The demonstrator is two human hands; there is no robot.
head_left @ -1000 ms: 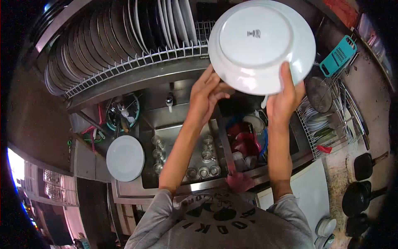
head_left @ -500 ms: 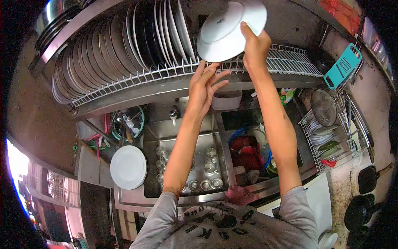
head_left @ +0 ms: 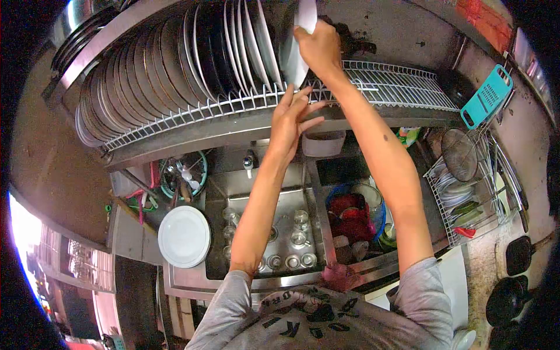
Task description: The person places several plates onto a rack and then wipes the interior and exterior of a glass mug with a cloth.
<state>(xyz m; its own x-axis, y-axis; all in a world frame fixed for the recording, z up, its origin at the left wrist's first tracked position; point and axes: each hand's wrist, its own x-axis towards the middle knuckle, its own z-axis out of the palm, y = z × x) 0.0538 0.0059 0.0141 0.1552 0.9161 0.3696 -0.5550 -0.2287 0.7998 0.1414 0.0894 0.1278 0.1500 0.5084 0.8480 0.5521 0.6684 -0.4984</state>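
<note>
**Holding one white plate (head_left: 298, 65) on edge at the wire rack (head_left: 402, 87)**

Head view, as I log it from my remote post:

- Item, white plate: top centre of the frame, nearly upright and seen almost edge-on, just right of a row of standing plates (head_left: 146, 64). Its lower edge is at the front wires of the rack; I cannot tell whether the wires bear it.
- Right hand (head_left: 319, 49): top centre, clamped on the plate's right side, thumb over the near face.
- Left hand (head_left: 290, 119): upper centre, just below the plate, fingers spread apart and pointing up. Whether a fingertip touches the plate or the rack, I cannot tell.
- Standing plates: upper left, dark and white, set on edge side by side in the rack.
- Sink (head_left: 262, 283): centre, metal, two basins. Glass mugs (head_left: 300, 238) stand in the left basin; a blue tub (head_left: 382, 219) with red contents sits in the right one.
- Faucet (head_left: 249, 163): centre, behind the left basin.
- Counter plate (head_left: 184, 236): left of the sink, white, lying flat.
- Red cloth (head_left: 340, 276): lower centre, over the sink's front edge.
- Strainer (head_left: 459, 154): right of the frame, round, mesh.
- Slotted board (head_left: 485, 96): upper right, turquoise.
- Pans (head_left: 506, 300): lower right, black.
</note>
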